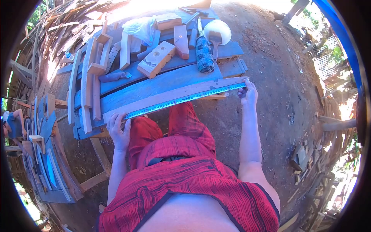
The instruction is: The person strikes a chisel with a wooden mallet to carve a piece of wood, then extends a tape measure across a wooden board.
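Note:
A long narrow wooden board (158, 98) lies along the near edge of the workbench (193, 78). Along its near side runs the stretched yellow-white blade of a tape measure (185, 98), tinted blue by the light. At the board's left end, my left hand (119, 131) pinches the tape, fingers closed on the board's edge. My right hand (249, 94) closes around the tape at the board's right end, its fingers curled below. The tape's case cannot be made out in either hand.
On the bench are wood blocks (156, 59), a wrapped-handle tool (204, 54), a brush (215, 40) on a white bowl (223, 29), and a plastic bag (140, 29). Wooden frame pieces (89, 77) stand at its left. Another person (14, 123) is at far left, near a second bench.

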The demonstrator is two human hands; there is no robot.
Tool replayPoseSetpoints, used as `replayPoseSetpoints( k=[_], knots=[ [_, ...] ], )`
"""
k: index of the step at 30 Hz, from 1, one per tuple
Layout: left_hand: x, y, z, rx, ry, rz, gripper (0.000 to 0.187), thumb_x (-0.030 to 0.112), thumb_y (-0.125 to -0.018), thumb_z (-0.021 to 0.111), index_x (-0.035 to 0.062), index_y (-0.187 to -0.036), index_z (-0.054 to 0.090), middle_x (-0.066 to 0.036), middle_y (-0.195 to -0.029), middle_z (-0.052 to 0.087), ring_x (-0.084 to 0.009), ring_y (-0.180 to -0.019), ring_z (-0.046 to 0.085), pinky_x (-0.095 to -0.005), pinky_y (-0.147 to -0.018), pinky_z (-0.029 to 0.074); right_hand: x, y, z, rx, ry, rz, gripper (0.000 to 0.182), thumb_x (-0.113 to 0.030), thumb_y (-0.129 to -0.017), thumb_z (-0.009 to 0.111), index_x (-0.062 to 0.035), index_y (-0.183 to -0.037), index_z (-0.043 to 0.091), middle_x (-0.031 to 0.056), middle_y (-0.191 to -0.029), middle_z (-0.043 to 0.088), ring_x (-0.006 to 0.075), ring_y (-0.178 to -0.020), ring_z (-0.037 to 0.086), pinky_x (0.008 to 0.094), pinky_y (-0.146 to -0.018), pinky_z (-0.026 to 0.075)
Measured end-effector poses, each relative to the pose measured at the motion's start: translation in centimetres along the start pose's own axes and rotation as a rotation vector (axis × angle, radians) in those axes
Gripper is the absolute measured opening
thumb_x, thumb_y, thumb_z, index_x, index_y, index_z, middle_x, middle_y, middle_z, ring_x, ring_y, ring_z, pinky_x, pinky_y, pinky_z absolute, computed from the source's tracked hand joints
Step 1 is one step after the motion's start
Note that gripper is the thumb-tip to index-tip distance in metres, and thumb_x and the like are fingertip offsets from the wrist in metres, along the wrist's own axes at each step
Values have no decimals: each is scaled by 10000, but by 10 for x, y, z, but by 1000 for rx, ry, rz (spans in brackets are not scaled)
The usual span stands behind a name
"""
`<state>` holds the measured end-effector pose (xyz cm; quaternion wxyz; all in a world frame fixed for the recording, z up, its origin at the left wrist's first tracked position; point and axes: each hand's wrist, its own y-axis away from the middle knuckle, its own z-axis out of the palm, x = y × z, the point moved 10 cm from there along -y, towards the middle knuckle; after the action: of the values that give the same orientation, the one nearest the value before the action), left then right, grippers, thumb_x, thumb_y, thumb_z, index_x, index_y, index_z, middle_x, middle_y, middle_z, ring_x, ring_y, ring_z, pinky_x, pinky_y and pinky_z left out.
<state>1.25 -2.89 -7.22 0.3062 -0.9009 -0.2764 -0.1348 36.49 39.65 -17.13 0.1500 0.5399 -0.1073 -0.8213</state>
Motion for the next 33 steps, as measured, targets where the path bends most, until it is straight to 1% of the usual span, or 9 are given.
replayPoseSetpoints(
  k=[7, 9, 13, 16, 21, 25, 28, 30, 33],
  knots=[
    [-10, -6, -4, 19, 53, -25, 275, 182, -784, 704, 84, -1035, 651, -88, -1069, 600, -278, -1065, 516, -386, -949, 345, -10, 13, 8, 22, 49, -80, 127, -168, -924, 566, -49, -957, 541, 56, -732, 605, 136, -506, 591, 251, -403, 452],
    [-21, -7, -1, -14, 180, -72, 260, 169, -772, 714, 80, -1011, 660, -88, -1049, 605, -273, -1048, 519, -377, -945, 348, -20, 19, 7, 90, 170, -190, 120, -130, -906, 583, -34, -971, 552, 61, -754, 610, 142, -537, 604, 262, -423, 486],
    [-30, -7, -2, -6, 209, -125, 255, 148, -765, 719, 70, -1001, 666, -93, -1042, 605, -271, -1044, 518, -373, -928, 368, -17, 21, 5, 135, 253, -242, 95, -89, -894, 586, -24, -952, 548, 76, -756, 625, 142, -533, 608, 257, -417, 479],
    [-33, -3, -3, 27, 205, -123, 265, 134, -761, 723, 58, -1009, 667, -95, -1022, 597, -266, -1021, 517, -371, -910, 387, -9, 17, 0, 134, 291, -263, 114, -61, -897, 570, -5, -991, 540, 83, -746, 623, 129, -498, 598, 246, -380, 460],
    [-40, 2, -3, 60, 226, -188, 289, 106, -771, 712, 35, -1046, 662, -87, -980, 578, -244, -976, 514, -348, -885, 402, -15, 23, 8, 81, 418, -404, 147, -76, -894, 587, -22, -1031, 586, 41, -777, 633, 91, -559, 596, 237, -457, 474],
    [-38, 1, -4, 63, 250, -205, 297, 89, -775, 701, 28, -1062, 655, -84, -971, 577, -236, -966, 517, -344, -870, 407, -15, 22, 14, 76, 498, -381, 158, -69, -893, 584, -26, -1044, 599, 42, -813, 638, 95, -621, 603, 248, -534, 492],
    [-31, 0, -9, 80, 144, -153, 303, 90, -777, 695, 25, -1069, 648, -91, -960, 574, -245, -953, 522, -362, -865, 409, -10, 12, 10, 91, 582, -430, 188, -49, -870, 598, -21, -1056, 603, 57, -858, 642, 110, -680, 612, 260, -582, 504],
    [-26, 0, -9, 76, 32, -102, 304, 97, -775, 695, 27, -1067, 649, -111, -970, 578, -270, -981, 527, -384, -884, 406, -17, 5, 8, 113, 726, -604, 213, -25, -838, 611, -14, -1051, 611, 73, -889, 646, 126, -745, 619, 267, -622, 514],
    [-27, 3, -9, 124, 18, -90, 305, 105, -777, 691, 30, -1069, 647, -132, -977, 580, -299, -1020, 524, -404, -913, 396, -13, -6, 4, 94, 631, -571, 230, -5, -807, 621, -14, -1037, 616, 81, -926, 648, 139, -786, 624, 268, -638, 516]
  ],
)
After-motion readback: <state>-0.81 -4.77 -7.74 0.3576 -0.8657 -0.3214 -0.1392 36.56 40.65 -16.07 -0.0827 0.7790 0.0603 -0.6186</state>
